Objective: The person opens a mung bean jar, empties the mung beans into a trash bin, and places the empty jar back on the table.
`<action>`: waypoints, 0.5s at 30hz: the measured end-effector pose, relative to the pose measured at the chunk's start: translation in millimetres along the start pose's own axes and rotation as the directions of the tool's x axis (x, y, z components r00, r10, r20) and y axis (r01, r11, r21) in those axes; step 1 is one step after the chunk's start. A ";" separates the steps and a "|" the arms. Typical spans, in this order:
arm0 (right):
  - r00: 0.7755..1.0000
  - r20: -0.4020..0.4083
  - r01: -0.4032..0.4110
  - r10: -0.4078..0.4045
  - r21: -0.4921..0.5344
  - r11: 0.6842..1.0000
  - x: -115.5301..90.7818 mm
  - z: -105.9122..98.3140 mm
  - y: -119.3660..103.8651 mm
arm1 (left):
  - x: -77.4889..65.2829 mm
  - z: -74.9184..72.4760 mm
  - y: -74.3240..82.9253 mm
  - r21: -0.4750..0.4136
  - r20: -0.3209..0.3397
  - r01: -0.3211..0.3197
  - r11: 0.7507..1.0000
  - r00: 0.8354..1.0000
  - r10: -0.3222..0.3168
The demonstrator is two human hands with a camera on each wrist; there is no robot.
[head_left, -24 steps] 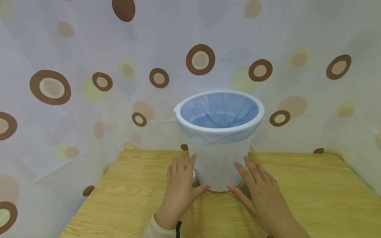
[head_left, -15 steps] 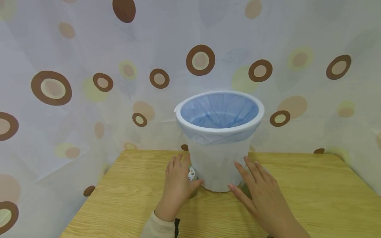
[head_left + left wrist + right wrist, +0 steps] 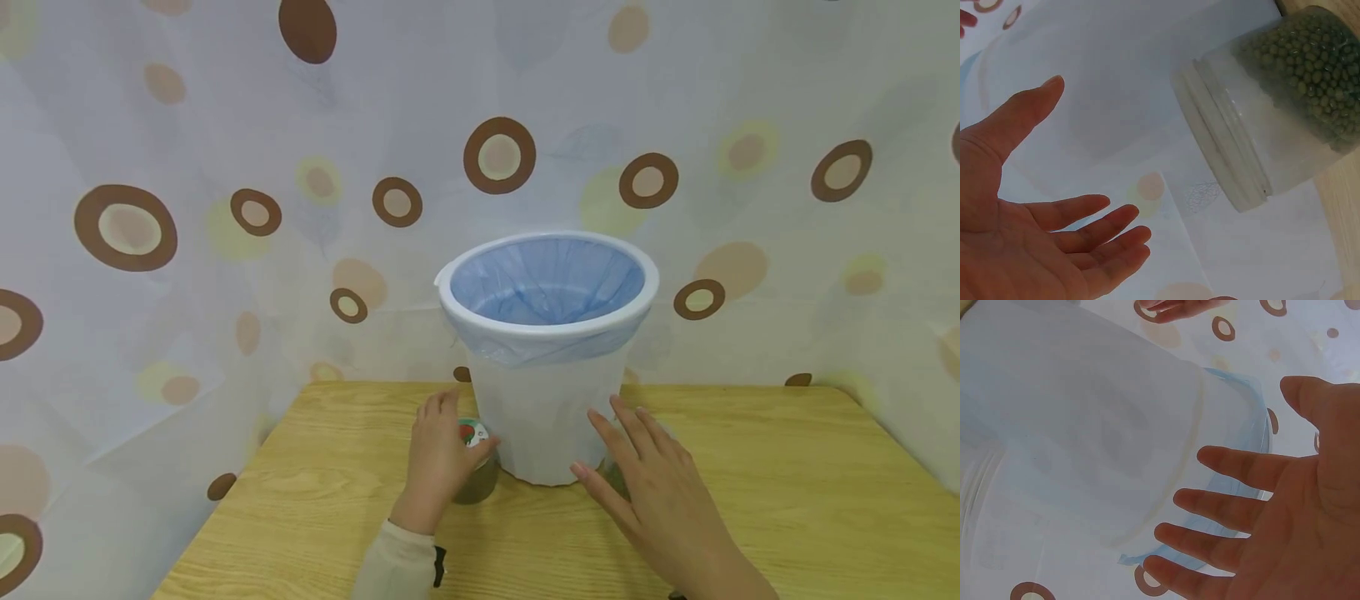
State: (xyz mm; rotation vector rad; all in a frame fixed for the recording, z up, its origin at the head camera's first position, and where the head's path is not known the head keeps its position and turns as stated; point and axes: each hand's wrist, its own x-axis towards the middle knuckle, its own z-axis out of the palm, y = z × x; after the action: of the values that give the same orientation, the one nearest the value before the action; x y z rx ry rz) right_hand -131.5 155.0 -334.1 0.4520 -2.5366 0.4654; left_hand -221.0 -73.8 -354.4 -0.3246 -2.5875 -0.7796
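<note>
A white trash bin [image 3: 551,408] lined with a blue plastic bag [image 3: 551,279] stands upright on the wooden table. Left of its base is a clear jar [image 3: 1297,94] of green beans, its lid bearing a red and green picture. My left hand [image 3: 438,458] hovers beside and above that jar, thumb and fingers parted, apart from it in the left wrist view. On the bin's right side my right hand [image 3: 667,500] is spread with nothing in it. Partly hidden behind it is a second jar [image 3: 617,477] with something dark green inside.
The wooden table [image 3: 322,492] extends to both sides of the bin. Close behind it hangs a pale sheet [image 3: 547,83] printed with brown rings and ovals, which also covers the left side.
My left hand has shifted left, away from the bin, and its fingers have drawn in a little; more of the bean jar and its lid now shows. The right hand has barely moved.
</note>
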 end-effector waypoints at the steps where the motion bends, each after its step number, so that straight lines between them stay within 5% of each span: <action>1: 1.000 -0.001 0.001 -0.001 0.001 1.000 0.1 0.1 -0.2 | 0.5 0.9 -1.7 -0.011 0.005 0.005 1.000 1.000 -0.005; 15: 1.000 -0.019 0.005 -0.005 0.002 1.000 0.2 0.6 0.0 | 2.5 14.8 -16.2 -0.113 0.130 0.155 0.981 0.982 -0.140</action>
State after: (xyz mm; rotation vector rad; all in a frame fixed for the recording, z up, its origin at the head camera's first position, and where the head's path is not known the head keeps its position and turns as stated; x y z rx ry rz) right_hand -131.9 154.7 -334.5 0.4522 -2.5169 0.4690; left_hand -233.5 -78.3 -372.1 -0.2239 -2.7081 -1.0026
